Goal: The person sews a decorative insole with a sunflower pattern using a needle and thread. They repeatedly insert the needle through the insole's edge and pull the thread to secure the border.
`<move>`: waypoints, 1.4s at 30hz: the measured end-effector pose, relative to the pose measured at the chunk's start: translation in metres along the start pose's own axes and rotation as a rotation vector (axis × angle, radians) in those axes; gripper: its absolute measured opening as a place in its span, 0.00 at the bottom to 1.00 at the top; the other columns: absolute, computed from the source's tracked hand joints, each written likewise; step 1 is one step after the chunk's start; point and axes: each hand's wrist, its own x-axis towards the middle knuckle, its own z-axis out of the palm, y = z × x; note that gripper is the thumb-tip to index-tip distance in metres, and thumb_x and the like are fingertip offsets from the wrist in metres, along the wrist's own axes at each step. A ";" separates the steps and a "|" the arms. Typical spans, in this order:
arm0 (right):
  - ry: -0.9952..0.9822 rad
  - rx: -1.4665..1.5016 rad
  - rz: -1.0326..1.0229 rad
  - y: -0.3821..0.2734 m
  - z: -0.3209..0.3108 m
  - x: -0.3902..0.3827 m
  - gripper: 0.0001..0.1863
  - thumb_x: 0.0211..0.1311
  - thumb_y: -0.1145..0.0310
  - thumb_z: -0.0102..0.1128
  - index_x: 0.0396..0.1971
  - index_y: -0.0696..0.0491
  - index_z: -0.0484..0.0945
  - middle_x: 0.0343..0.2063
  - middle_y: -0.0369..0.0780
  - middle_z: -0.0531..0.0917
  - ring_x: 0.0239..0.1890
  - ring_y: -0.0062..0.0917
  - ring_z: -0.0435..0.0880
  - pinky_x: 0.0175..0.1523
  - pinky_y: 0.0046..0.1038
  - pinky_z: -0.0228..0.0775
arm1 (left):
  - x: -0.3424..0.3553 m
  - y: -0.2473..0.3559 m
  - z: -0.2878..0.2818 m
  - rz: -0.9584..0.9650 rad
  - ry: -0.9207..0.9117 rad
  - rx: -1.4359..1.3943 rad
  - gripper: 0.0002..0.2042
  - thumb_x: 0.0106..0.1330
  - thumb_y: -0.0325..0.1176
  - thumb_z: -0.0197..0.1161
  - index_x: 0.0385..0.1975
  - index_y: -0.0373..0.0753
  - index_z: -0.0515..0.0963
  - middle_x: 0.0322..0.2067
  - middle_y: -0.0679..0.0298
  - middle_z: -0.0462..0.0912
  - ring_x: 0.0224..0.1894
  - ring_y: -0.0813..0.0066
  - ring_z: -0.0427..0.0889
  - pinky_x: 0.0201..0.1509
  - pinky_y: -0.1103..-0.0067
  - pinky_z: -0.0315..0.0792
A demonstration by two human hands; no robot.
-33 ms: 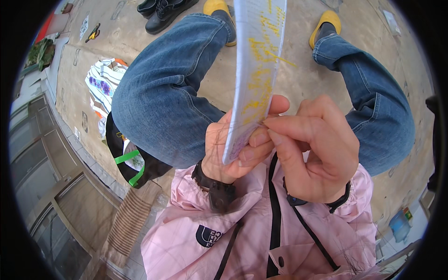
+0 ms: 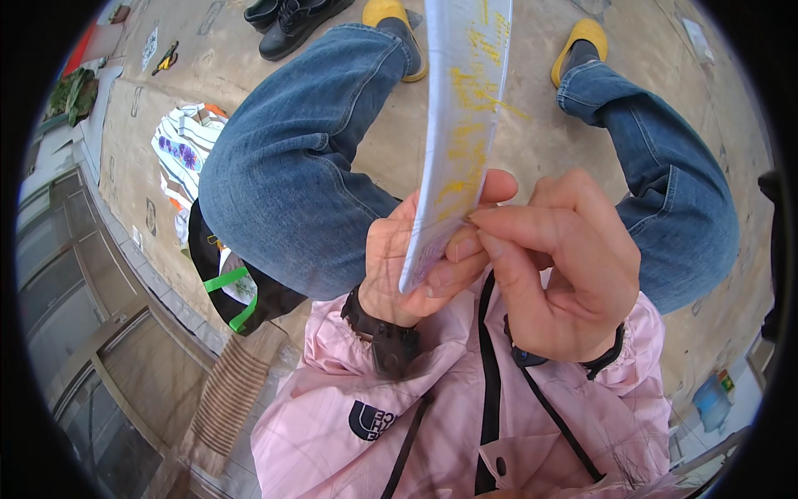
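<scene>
Head view, looking straight down at a seated person: the left hand [image 2: 407,266] is curled around the lower end of a long white strip [image 2: 457,141] streaked with yellow, its fingers [image 2: 453,270] wrapped across the near face and the thumb [image 2: 499,187] up behind the edge. The right hand [image 2: 565,266] is closed in a pinch — its fingertips [image 2: 490,220] pressed onto the strip's right edge, just above the left hand's fingers, the two hands touching there. The strip stands nearly upright between the knees, seen almost edge-on, and runs up out of the top of the picture. Both wrists come out of pink jacket [image 2: 465,424] sleeves with dark cuffs. Blue jeans [image 2: 291,183] cover the bent legs on either side, ending in yellow shoes [image 2: 582,37] on a sandy concrete floor [image 2: 657,75]. On the person's left lie a black bag with green straps [image 2: 229,287] and a striped, patterned cloth [image 2: 183,154] — further off, a pair of black boots [image 2: 291,21]
</scene>
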 end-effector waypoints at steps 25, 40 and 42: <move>0.192 0.639 0.472 0.016 0.014 -0.024 0.11 0.57 0.79 0.63 0.40 0.63 0.79 0.37 0.40 0.84 0.38 0.20 0.82 0.43 0.21 0.73 | -0.002 -0.013 0.029 0.503 0.061 0.807 0.15 0.65 0.23 0.60 0.50 0.26 0.70 0.43 0.51 0.82 0.45 0.74 0.82 0.51 0.79 0.75; 0.180 0.397 0.454 0.014 0.010 -0.022 0.12 0.53 0.76 0.66 0.38 0.62 0.81 0.36 0.41 0.84 0.38 0.21 0.82 0.42 0.22 0.72 | -0.002 -0.011 0.030 0.482 0.084 0.789 0.15 0.65 0.25 0.60 0.50 0.27 0.71 0.42 0.53 0.82 0.43 0.75 0.82 0.49 0.80 0.76; 0.188 0.333 0.418 0.014 0.010 -0.022 0.13 0.52 0.75 0.68 0.38 0.62 0.81 0.37 0.41 0.83 0.39 0.23 0.82 0.43 0.23 0.72 | -0.003 -0.011 0.031 0.500 0.084 0.816 0.15 0.64 0.25 0.61 0.49 0.27 0.71 0.41 0.53 0.82 0.43 0.75 0.82 0.49 0.81 0.76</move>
